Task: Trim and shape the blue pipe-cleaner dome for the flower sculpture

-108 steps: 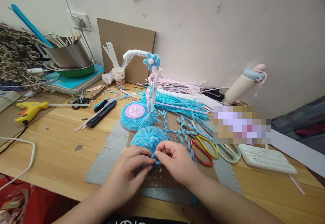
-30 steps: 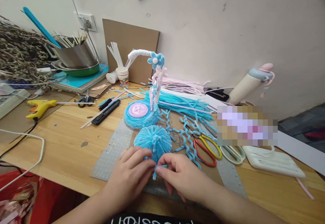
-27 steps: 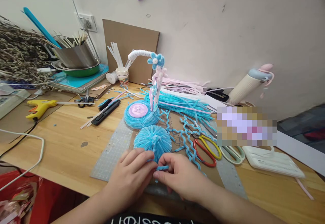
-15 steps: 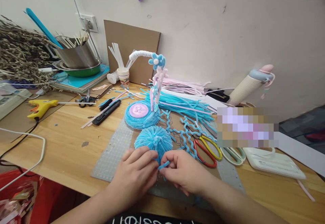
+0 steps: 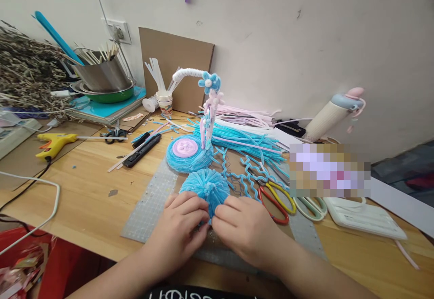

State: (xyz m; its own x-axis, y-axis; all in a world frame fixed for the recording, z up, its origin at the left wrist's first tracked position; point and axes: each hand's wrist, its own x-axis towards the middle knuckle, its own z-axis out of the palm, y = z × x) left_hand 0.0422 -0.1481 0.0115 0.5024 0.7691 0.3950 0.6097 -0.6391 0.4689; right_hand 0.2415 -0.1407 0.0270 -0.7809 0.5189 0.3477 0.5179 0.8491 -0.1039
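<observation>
Watching from afar, I'd use light, even pressure — left hand (image 5: 183, 226) and right hand (image 5: 242, 229) curl their fingers at the near edge of the blue dome (image 5: 205, 184) over the mat (image 5: 147, 204) — whether gripping it, I can't tell.

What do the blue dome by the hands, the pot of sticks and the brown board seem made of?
Blue dome: fuzzy, matte fibre, probably chenille stems, as soft-looking ridges fan from its top.
Pot: likely stainless steel, given its grey, metallic sheen.
Brown board: probably cardboard, flat and matte, though thin wood is possible.
</observation>
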